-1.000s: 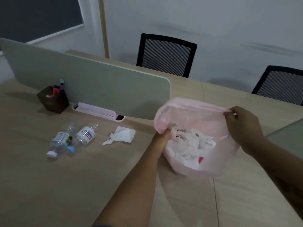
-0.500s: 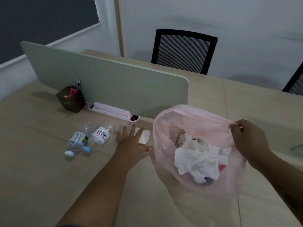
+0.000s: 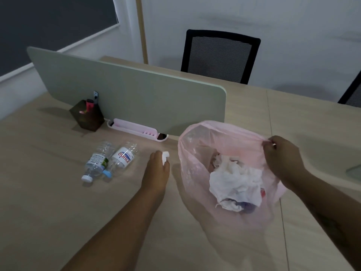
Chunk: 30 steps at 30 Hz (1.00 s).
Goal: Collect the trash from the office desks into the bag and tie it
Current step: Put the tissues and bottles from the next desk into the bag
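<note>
A pink plastic bag [image 3: 197, 153] stands open on the wooden desk [image 3: 48, 202], with crumpled white tissues [image 3: 236, 182] inside. My right hand [image 3: 281, 159] pinches the bag's rim at its right side. Left of the bag, my left hand [image 3: 158, 169] grips a crumpled white tissue [image 3: 165, 155] on the desk; only a small part of it shows past the fingers. Two empty plastic bottles [image 3: 109, 161] lie side by side further left, caps toward me.
A grey-green divider panel [image 3: 127, 98] runs across the desk behind the bottles. A dark pen holder [image 3: 87, 118] and a pink tray [image 3: 134, 130] sit at its foot. Two black mesh chairs [image 3: 218, 55] stand beyond the desk.
My left hand let go of the bag's left rim, reached left to the tissue on the desk and closed over it. The right hand keeps holding the bag.
</note>
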{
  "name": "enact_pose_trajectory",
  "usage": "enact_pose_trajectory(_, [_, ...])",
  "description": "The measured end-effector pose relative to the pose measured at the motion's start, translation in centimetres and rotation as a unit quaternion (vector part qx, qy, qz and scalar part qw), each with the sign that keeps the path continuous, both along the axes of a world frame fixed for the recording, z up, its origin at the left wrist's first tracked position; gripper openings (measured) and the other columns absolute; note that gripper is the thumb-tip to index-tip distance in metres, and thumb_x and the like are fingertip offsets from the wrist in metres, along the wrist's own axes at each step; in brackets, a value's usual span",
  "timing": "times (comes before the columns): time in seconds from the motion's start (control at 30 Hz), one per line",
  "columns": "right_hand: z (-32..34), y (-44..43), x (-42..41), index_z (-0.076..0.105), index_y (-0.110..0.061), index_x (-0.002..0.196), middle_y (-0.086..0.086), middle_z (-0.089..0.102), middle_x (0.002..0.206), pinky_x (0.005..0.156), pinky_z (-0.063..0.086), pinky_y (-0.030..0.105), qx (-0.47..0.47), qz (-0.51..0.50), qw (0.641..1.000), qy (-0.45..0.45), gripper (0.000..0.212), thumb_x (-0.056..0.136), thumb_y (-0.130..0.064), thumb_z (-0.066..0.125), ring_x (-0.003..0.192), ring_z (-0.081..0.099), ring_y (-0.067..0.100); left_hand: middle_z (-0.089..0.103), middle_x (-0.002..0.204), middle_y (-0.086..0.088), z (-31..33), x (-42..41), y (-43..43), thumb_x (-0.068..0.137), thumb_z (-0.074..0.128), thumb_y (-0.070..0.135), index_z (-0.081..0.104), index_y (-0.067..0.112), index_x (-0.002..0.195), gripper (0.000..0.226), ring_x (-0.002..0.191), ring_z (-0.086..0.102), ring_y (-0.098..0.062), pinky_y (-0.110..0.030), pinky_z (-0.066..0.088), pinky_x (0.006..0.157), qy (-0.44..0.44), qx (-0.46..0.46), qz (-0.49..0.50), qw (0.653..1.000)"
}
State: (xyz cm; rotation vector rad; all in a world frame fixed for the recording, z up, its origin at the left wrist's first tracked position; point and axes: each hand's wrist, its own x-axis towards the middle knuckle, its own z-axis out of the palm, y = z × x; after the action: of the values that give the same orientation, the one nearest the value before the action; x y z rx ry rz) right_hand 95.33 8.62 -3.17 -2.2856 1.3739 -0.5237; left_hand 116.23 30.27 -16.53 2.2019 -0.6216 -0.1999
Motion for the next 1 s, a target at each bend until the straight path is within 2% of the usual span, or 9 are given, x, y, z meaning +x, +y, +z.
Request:
enact_pose_trajectory(0.17, [0.9, 1.0, -0.4, 0.062, -0.006, 0.096, 0.009, 0.058, 0.083, 0.069, 0.036, 0.030, 0.014, -0.010, 1.000, -0.022, 0.024, 0.099, -0.019, 0.042, 0.076, 0.052, 0.026, 0.050, 0.114, -0.001, 6.4, -5.8, -2.1, 0.099, 0.050, 0.018, 0.051, 0.013, 0.116, 0.018, 0.101, 0.053, -0.020, -0.033, 0.043, 0.084, -0.019, -0.073, -0.197, 0.977])
enact_pose_trajectory(0.23, [1.5, 1.4, -0.9, 0.062, -0.007, 0.095, 0.008, 0.058, 0.084, 0.069, 0.037, 0.031, 0.018, -0.012, 0.999, -0.030, 0.024, 0.098, -0.019, 0.042, 0.077, 0.053, 0.026, 0.050, 0.124, -0.005, 7.6, -8.7, -3.9, 0.099, 0.052, 0.021, 0.050, 0.010, 0.123, 0.026, 0.112, 0.049, -0.021, -0.032, 0.040, 0.096, -0.037, -0.055, -0.266, 0.962])
enact_pose_trajectory(0.33, [2.7, 1.9, -1.7, 0.061, -0.007, 0.093, 0.009, 0.060, 0.084, 0.068, 0.038, 0.031, 0.015, -0.015, 0.999, -0.047, 0.024, 0.098, -0.020, 0.041, 0.078, 0.053, 0.027, 0.041, 0.141, -0.003, 8.6, -11.1, -6.1, 0.088, 0.063, 0.053, 0.038, 0.024, 0.138, 0.063, 0.128, 0.038, -0.023, -0.040, 0.033, 0.110, -0.033, 0.040, -0.329, 0.943])
enact_pose_trajectory(0.43, [4.0, 2.2, -2.3, 0.061, -0.007, 0.092, 0.010, 0.059, 0.085, 0.064, 0.037, 0.031, 0.013, -0.016, 0.998, -0.065, 0.024, 0.097, -0.020, 0.041, 0.075, 0.052, 0.025, 0.017, 0.161, 0.010, 8.7, -11.1, -5.9, 0.077, 0.058, 0.076, 0.016, 0.044, 0.148, 0.089, 0.146, 0.012, -0.021, -0.048, 0.016, 0.119, -0.051, 0.111, -0.362, 0.924])
enact_pose_trajectory(0.5, [4.4, 2.4, -2.7, 0.061, -0.007, 0.093, 0.009, 0.058, 0.085, 0.064, 0.035, 0.031, 0.006, -0.014, 0.998, -0.068, 0.024, 0.097, -0.019, 0.041, 0.076, 0.051, 0.026, 0.022, 0.160, 0.008, 8.6, -10.2, -4.3, 0.077, 0.060, 0.075, 0.023, 0.038, 0.149, 0.089, 0.146, 0.014, -0.020, -0.046, 0.019, 0.119, -0.070, 0.101, -0.355, 0.927])
enact_pose_trajectory(0.63, [4.0, 3.1, -2.6, 0.061, -0.007, 0.095, 0.009, 0.059, 0.087, 0.068, 0.036, 0.031, 0.015, -0.010, 0.997, -0.073, 0.023, 0.098, -0.019, 0.041, 0.078, 0.052, 0.026, 0.054, 0.127, 0.004, 7.1, -6.5, 0.4, 0.077, 0.060, 0.065, 0.053, 0.022, 0.127, 0.067, 0.117, 0.044, -0.024, -0.037, 0.039, 0.100, -0.192, 0.094, -0.285, 0.934])
enact_pose_trajectory(0.8, [2.6, 5.4, 0.3, 0.060, -0.010, 0.091, 0.002, 0.055, 0.076, 0.066, 0.034, 0.031, 0.022, 0.029, 0.997, -0.072, 0.022, 0.098, -0.018, 0.041, 0.068, 0.048, 0.019, 0.057, 0.095, -0.001, 4.2, -0.3, 6.3, 0.077, 0.053, 0.055, 0.059, 0.017, 0.095, 0.042, 0.090, 0.051, -0.027, -0.042, 0.049, 0.079, -0.264, 0.104, -0.138, 0.949])
enact_pose_trajectory(0.9, [1.9, 6.5, 2.3, 0.060, -0.010, 0.089, -0.003, 0.054, 0.071, 0.063, 0.036, 0.031, 0.021, 0.054, 0.996, -0.067, 0.023, 0.098, -0.017, 0.040, 0.065, 0.049, 0.011, 0.058, 0.094, -0.007, 3.0, 3.3, 8.6, 0.077, 0.053, 0.051, 0.059, 0.015, 0.095, 0.041, 0.089, 0.054, -0.032, -0.042, 0.048, 0.076, -0.269, 0.161, -0.072, 0.947])
enact_pose_trajectory(1.0, [1.5, 6.7, 3.7, 0.061, -0.007, 0.088, -0.001, 0.055, 0.071, 0.061, 0.035, 0.032, 0.012, 0.067, 0.996, -0.065, 0.025, 0.097, -0.017, 0.040, 0.064, 0.049, 0.010, 0.058, 0.118, -0.013, 1.7, 6.3, 9.7, 0.076, 0.064, 0.046, 0.059, 0.012, 0.114, 0.051, 0.104, 0.051, -0.037, -0.044, 0.045, 0.086, -0.219, 0.218, -0.031, 0.951])
